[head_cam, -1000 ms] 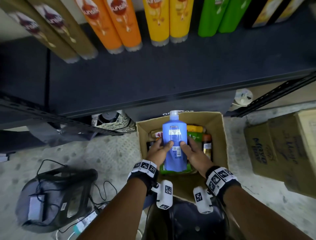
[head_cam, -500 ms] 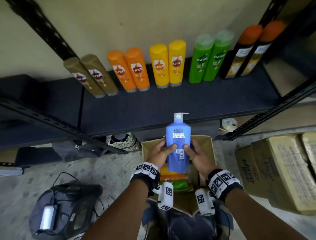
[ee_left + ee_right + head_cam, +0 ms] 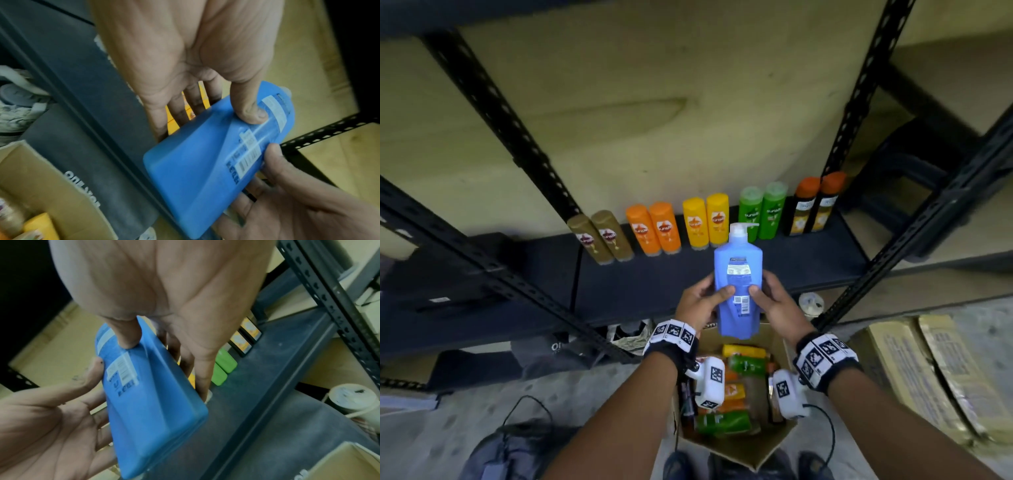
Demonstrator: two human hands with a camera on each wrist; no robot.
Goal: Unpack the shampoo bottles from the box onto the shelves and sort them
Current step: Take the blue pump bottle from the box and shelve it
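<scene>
A large blue pump bottle with a white pump top is held upright above the open cardboard box, in front of the dark shelf. My left hand grips its left side, thumb across the back label. My right hand grips the right side the same way. Both wrist views show the blue bottle clasped between thumbs and fingers. The box still holds several bottles in yellow, green and orange. Pairs of brown, orange, yellow, green and black bottles stand along the back of the shelf.
Black perforated uprights frame the shelf bay. Closed cardboard boxes lie on the floor at the right. A dark bag with cables sits at the lower left. A white round container stands under the shelf's right end.
Both hands have lifted the blue bottle out of the box and up to shelf height. The head view has tilted up, showing more of the shelf and wall.
</scene>
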